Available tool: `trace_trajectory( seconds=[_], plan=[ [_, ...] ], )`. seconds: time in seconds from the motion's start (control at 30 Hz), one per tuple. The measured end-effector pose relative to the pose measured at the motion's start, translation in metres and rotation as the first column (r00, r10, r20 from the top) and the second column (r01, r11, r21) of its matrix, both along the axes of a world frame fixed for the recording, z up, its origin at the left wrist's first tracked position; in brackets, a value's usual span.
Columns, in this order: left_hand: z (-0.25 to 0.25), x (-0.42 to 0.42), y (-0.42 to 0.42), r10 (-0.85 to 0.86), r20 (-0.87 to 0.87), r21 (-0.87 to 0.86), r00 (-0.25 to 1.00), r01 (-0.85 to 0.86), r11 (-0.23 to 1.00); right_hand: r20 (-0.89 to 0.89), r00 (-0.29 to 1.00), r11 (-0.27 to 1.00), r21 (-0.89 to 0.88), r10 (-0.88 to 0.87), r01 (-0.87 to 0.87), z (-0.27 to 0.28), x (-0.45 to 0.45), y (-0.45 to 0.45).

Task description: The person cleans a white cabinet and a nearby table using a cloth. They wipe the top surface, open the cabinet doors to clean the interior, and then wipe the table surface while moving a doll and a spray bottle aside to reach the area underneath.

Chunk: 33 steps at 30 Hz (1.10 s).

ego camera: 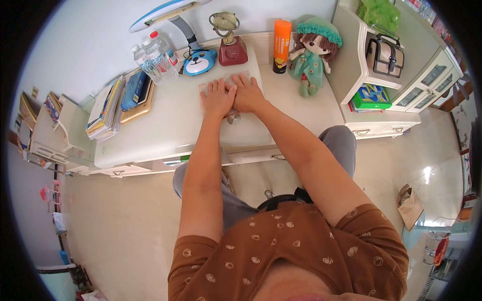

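My left hand [218,98] and my right hand [245,92] lie palm down, side by side, on a thin, pale, partly see-through sheet [203,88] on the cream desk [173,116]. Their thumbs meet or overlap. The sheet's edges show past my fingers, and the hands cover most of it; its material is unclear. A round, shiny metal disc [234,119] sits just below the hands, near the desk's front. Neither hand is closed around anything.
Behind the hands stand a blue bear-faced desk lamp [199,63], a globe ornament on a red base [233,51], an orange spray can [281,47] and a cloth doll [310,56]. Plastic bottles [156,60] and stacked notebooks [107,109] are at left, a shelf unit [348,67] at right.
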<state>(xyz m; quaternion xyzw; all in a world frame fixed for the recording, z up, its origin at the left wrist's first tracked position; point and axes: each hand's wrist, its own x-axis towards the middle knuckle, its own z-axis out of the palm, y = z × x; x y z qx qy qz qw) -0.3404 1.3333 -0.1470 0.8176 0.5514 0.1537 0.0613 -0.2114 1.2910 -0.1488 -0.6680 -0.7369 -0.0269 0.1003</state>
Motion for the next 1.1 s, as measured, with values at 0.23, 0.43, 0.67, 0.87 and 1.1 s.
trace_trajectory(
  seconds=[0.23,0.43,0.67,0.87,1.1],
  plan=[
    [-0.006,0.006,0.015,0.017,0.000,0.100,1.000,-0.017,0.995,0.007,0.999,0.997,0.064,-0.048,0.047,-0.001,0.002,0.011],
    [-0.010,-0.010,-0.019,-0.066,-0.055,0.062,0.996,0.069,0.996,0.004,1.000,0.999,0.042,-0.012,0.012,-0.002,-0.004,-0.021],
    [-0.024,-0.026,-0.079,-0.240,0.018,0.108,0.971,0.237,0.966,0.013,0.999,0.985,0.171,-0.042,0.039,-0.018,-0.013,-0.092],
    [0.007,-0.017,-0.062,-0.174,0.455,-0.196,0.873,0.289,0.937,-0.094,0.995,0.975,0.216,-0.032,0.051,-0.007,-0.021,-0.095],
    [0.014,0.044,0.029,-0.136,0.610,0.075,0.780,0.114,0.991,-0.106,0.994,0.990,0.140,0.022,-0.007,-0.005,-0.003,-0.033]
  ],
)
